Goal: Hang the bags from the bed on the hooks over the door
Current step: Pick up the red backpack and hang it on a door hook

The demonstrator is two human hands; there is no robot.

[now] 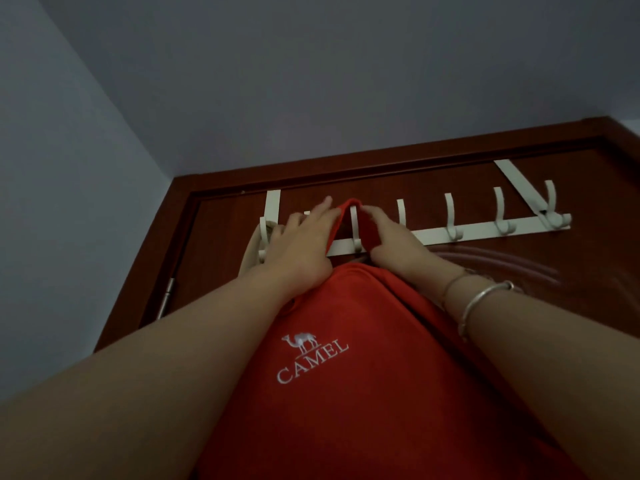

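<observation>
Red fabric bag [353, 375] is held against the door [450, 271], its strap [349, 206] pinched by the left hand [304, 244] and right hand [391, 237] around a white hook [355, 230] near the rack's [450, 233] left end.

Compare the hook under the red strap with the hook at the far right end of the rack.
The hook under the red strap has the red bag's loop around it, both hands beside it; the far right hook is bare and untouched. The far right hook sits by a mounting bracket. Both are white, on one rail.
</observation>
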